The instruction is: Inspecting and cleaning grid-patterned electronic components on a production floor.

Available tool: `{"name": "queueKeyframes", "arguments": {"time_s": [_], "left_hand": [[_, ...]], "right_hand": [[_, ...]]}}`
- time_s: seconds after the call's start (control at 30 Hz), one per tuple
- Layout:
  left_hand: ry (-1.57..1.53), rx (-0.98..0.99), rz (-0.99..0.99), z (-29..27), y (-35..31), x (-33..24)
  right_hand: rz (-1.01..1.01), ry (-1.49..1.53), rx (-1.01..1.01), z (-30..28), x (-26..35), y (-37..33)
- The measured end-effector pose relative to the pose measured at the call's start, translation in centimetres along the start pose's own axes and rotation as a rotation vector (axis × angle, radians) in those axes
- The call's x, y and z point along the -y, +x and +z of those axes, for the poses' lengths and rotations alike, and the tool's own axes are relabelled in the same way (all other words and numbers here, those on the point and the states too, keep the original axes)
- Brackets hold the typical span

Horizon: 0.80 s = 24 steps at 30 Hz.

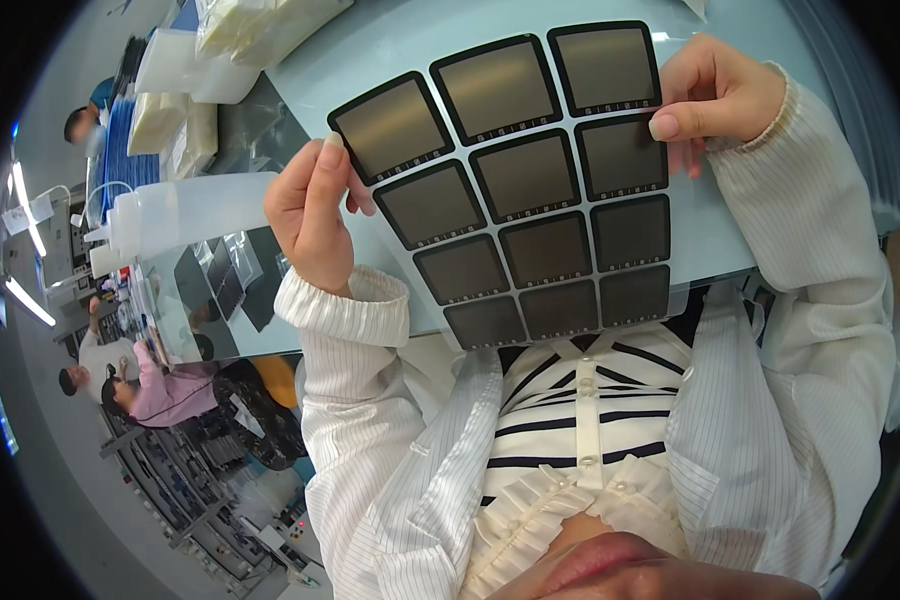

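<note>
A thin transparent sheet (525,172) carrying several dark, black-framed rectangular panels, set in three columns, is held up in front of my chest, above the near part of the table. My left hand (315,210) pinches its far-left corner, thumb on top and fingertips underneath. On the opposite side my right hand (725,95) grips the right edge, its thumb lying over the border of the upper panels and the other fingers partly hidden behind. The sheet's near edge comes close to my striped top.
The pale blue-green table (380,45) spreads beneath. Left of my left hand lie translucent plastic bottles (195,210), with bagged pale packs (255,25) and a blue stack (125,140) farther off. Dark panels (225,275) rest on the table at left. A person in pink (175,390) sits beyond.
</note>
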<state>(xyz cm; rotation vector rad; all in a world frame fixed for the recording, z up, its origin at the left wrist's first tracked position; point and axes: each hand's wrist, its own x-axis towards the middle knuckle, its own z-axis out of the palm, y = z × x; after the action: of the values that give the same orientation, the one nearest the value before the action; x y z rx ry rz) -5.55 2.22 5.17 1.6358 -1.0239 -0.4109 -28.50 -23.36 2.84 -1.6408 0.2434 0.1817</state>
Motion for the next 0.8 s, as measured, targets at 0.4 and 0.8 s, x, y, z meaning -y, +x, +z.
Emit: {"name": "queueKeyframes", "arguments": {"time_s": [0.4,0.8], "left_hand": [[-0.024,-0.013,0.01,-0.3,-0.2,0.2],[0.206,-0.148,0.212,1.5,0.3,1.6]], "right_hand": [[-0.054,-0.023,0.002,0.1,-0.6,0.5],[-0.2,-0.114,-0.002,3.1,-0.7,1.8]]}}
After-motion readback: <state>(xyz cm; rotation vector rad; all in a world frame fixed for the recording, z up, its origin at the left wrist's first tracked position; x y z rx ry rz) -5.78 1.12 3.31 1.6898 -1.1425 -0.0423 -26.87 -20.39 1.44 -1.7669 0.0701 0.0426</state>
